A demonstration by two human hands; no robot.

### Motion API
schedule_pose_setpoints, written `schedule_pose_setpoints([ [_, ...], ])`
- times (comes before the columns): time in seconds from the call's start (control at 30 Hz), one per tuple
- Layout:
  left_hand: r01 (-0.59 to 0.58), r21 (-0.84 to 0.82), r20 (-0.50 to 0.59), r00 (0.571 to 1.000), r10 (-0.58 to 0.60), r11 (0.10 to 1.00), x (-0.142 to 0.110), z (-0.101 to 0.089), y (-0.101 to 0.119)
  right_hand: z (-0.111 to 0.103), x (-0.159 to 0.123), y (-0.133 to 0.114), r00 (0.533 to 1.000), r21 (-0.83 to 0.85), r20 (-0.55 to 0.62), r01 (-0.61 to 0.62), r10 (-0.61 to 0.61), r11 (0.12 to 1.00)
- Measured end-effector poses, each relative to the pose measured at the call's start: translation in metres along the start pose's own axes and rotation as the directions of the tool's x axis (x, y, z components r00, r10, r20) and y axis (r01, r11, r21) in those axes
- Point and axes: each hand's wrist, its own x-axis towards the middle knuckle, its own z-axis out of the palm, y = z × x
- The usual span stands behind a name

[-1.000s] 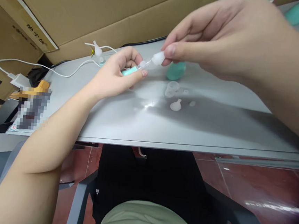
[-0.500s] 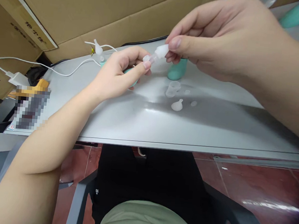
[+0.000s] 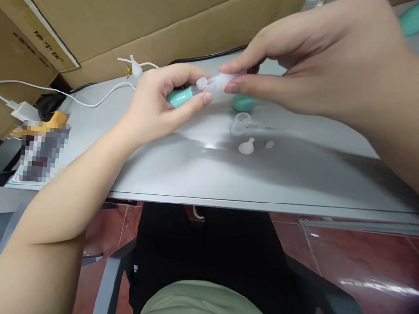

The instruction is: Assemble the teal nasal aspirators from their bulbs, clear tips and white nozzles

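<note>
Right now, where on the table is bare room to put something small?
Free: the strip between the white funnel-shaped piece and the near table edge, and the shadowed patch right of the small white disc. Crowded: around the clear piece and green object.

I hold my left hand [image 3: 152, 100] and right hand [image 3: 315, 73] pinched, close together.
My left thumb [image 3: 190, 107] points toward the right hand; my right thumb [image 3: 259, 86] opposes its forefinger [image 3: 246, 56]; my left forearm [image 3: 94, 169] slants back behind its hand.
</note>
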Motion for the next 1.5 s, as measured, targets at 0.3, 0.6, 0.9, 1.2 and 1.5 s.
schedule_pose_setpoints([
  [0.3,0.071,0.184,0.082,0.993,-0.088,0.980,0.000,-0.004,0.000,0.002,0.001,0.007,0.987,-0.069,-0.012,0.161,-0.162,0.985],
  [0.6,0.026,0.239,0.106,0.993,-0.053,0.971,-0.003,-0.008,-0.005,0.005,-0.003,0.001,0.996,-0.063,0.008,0.085,-0.084,0.994],
  [0.9,0.144,0.248,0.096,0.980,-0.173,0.958,-0.005,-0.007,-0.012,0.008,-0.001,0.003,0.999,-0.091,0.004,0.048,-0.048,0.995],
  [1.2,0.010,0.337,0.128,0.990,-0.057,0.941,-0.006,-0.009,-0.007,0.007,-0.005,-0.004,0.998,-0.092,0.051,0.039,-0.034,0.995],
  [1.5,0.114,0.320,0.062,0.988,-0.141,0.941,-0.005,-0.006,-0.005,0.008,-0.004,-0.008,0.998,-0.032,0.041,0.042,-0.041,0.999],
])
